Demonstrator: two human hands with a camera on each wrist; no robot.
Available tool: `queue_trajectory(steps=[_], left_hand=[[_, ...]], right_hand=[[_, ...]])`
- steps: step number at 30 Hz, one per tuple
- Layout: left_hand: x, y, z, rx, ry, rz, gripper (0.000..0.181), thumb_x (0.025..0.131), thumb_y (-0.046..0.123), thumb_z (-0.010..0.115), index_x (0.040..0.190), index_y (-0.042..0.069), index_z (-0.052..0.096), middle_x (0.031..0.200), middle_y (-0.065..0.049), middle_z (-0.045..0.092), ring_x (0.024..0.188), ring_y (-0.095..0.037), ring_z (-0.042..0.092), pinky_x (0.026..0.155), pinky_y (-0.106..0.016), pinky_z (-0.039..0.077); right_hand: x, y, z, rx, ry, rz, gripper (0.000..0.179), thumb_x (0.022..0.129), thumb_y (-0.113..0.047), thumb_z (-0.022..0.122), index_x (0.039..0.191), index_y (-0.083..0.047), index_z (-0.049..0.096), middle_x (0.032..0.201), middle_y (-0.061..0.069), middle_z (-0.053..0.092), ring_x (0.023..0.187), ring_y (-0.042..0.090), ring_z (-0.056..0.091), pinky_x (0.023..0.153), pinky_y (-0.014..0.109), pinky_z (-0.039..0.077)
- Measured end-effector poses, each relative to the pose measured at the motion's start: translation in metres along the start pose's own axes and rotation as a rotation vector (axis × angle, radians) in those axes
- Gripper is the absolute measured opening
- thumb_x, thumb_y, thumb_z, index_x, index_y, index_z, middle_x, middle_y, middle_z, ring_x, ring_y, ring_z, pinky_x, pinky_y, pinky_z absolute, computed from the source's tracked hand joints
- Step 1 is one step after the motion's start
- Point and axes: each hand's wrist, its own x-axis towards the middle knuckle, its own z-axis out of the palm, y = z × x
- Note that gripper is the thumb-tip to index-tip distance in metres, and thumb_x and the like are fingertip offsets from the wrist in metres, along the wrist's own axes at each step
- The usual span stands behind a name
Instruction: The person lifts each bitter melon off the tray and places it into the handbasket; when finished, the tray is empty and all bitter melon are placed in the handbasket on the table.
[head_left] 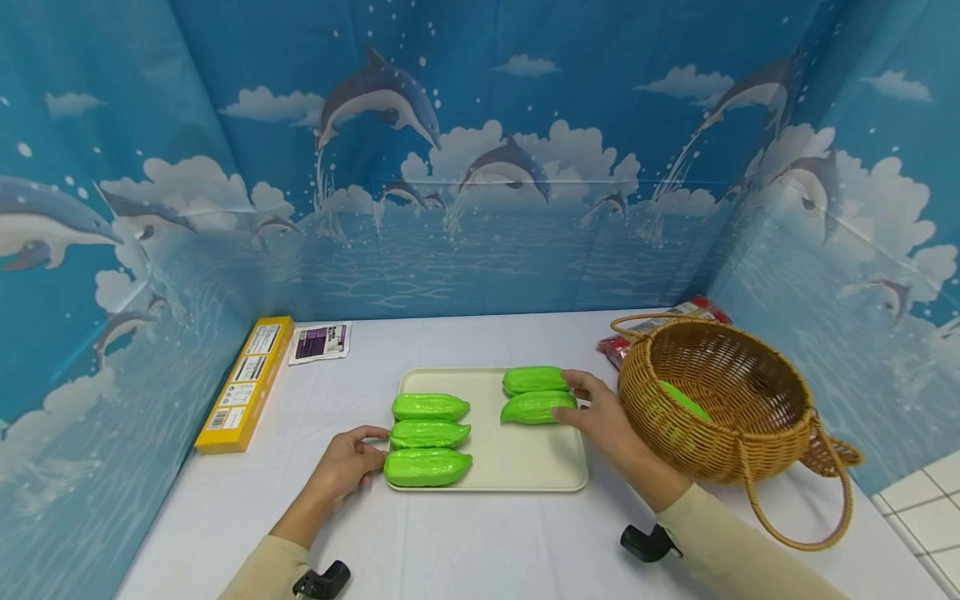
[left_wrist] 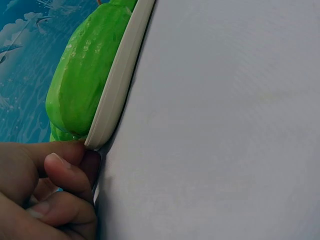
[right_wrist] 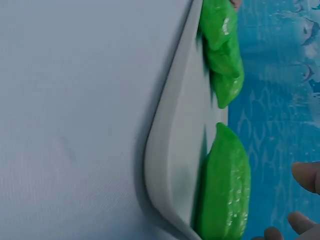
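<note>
On a cream tray [head_left: 487, 475] lie several green ridged gourds that look like bitter melons. A column of three, with the nearest gourd [head_left: 427, 467] at the front, lines the left side. A rear gourd [head_left: 534, 380] and a front gourd [head_left: 536, 407] lie side by side at the right. My left hand [head_left: 347, 463] pinches the tray's left rim beside the column, its fingers curled at the edge in the left wrist view. My right hand [head_left: 600, 410] is at the right ends of the pair, thumb and fingers spread apart. The right wrist view shows its fingertips [right_wrist: 305, 176] apart from a gourd [right_wrist: 227, 185].
A wicker basket [head_left: 637, 400] with another green gourd [head_left: 686, 400] inside tilts at the right, its handle [head_left: 843, 508] reaching forward. Behind it lies a red packet [head_left: 615, 348]. A yellow box [head_left: 247, 383] and a white-purple sachet [head_left: 320, 342] lie at the back left.
</note>
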Motion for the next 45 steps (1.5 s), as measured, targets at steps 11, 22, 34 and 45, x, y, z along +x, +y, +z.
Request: queue_trajectory(steps=[11, 22, 34, 45], left_hand=[[0.0, -0.002, 0.001, -0.017, -0.003, -0.004, 0.039, 0.087, 0.002, 0.073, 0.125, 0.005, 0.068, 0.079, -0.007, 0.061, 0.051, -0.013, 0.046, 0.045, -0.025, 0.038], [0.001, -0.003, 0.001, -0.017, -0.007, 0.007, 0.039, 0.087, 0.002, 0.073, 0.125, 0.005, 0.067, 0.08, -0.007, 0.06, 0.05, -0.013, 0.046, 0.045, -0.026, 0.038], [0.001, -0.003, 0.001, -0.01, -0.004, 0.008, 0.039, 0.087, 0.002, 0.073, 0.125, 0.005, 0.067, 0.079, -0.007, 0.06, 0.05, -0.013, 0.046, 0.045, -0.026, 0.037], [0.002, -0.002, 0.0, -0.004, -0.006, 0.008, 0.038, 0.088, 0.003, 0.073, 0.126, 0.006, 0.067, 0.079, -0.007, 0.06, 0.05, -0.013, 0.046, 0.045, -0.026, 0.037]], right_hand=[[0.019, 0.016, 0.012, -0.242, 0.033, -0.004, 0.064, 0.088, -0.015, 0.076, 0.147, -0.009, 0.052, 0.153, 0.021, 0.037, 0.141, 0.042, 0.032, 0.116, 0.06, 0.028], [0.019, 0.021, 0.012, -0.287, 0.025, 0.007, 0.057, 0.088, -0.016, 0.077, 0.142, -0.009, 0.059, 0.148, 0.022, 0.044, 0.136, 0.043, 0.036, 0.113, 0.061, 0.031], [0.021, 0.024, 0.017, -0.315, 0.024, 0.01, 0.055, 0.085, -0.013, 0.08, 0.138, -0.009, 0.063, 0.136, 0.018, 0.047, 0.129, 0.038, 0.041, 0.11, 0.057, 0.037], [0.024, 0.025, 0.016, -0.331, 0.028, -0.032, 0.046, 0.082, -0.009, 0.081, 0.126, -0.009, 0.067, 0.134, 0.015, 0.057, 0.126, 0.038, 0.044, 0.108, 0.057, 0.037]])
